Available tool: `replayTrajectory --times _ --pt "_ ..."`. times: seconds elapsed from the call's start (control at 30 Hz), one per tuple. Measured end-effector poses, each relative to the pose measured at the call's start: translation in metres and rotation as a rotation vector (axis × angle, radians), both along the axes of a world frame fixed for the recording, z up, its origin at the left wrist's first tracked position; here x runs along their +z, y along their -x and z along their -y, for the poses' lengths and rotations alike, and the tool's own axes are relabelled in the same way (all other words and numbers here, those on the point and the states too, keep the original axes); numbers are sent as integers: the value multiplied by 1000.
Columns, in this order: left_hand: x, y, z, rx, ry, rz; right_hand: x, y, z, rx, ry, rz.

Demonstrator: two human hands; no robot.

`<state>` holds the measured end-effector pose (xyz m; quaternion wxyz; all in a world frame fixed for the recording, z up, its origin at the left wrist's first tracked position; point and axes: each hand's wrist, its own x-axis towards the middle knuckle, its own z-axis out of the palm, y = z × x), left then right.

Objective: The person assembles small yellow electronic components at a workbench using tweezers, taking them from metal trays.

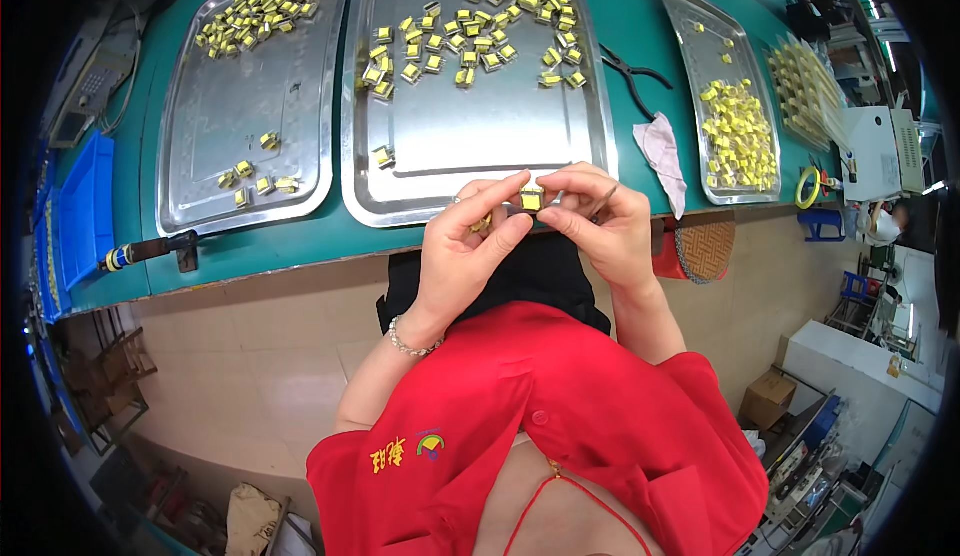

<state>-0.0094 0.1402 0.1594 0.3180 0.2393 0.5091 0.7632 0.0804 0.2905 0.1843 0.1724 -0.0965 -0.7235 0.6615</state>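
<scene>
Over the front edge of the middle metal tray (pixel 470 156), my hands hold a small yellow-wrapped transformer (pixel 532 199) with a metallic core between them. My left hand (pixel 462 246) is closed, its thumb and index finger at the part's left side. Another yellow piece (pixel 482 224) shows among its curled fingers, partly hidden. From the other side, my right hand (pixel 605 221) pinches the same transformer with thumb and fingertips. A thin object lies across its fingers, too small to identify. Many similar transformers (pixel 480 31) lie in the far half of the middle tray, and a single one (pixel 384 157) near its left rim.
A left tray (pixel 230 106) bears more transformers; a right tray (pixel 712 61) holds a heap of yellow pieces (pixel 738 131). Pliers (pixel 632 71) and a pale cloth (pixel 660 156) lie between trays. A black-handled tool (pixel 145 251) sits at the table edge, near a blue bin (pixel 85 211).
</scene>
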Motion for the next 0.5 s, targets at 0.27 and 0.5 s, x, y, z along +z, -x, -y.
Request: replayTrajectory --times 0.27,0.5 --pt "6 3 -2 -144 -174 626 12 7 11 -44 -210 -39" --pt "0 3 -3 -194 -209 667 6 6 7 -67 -192 -40"
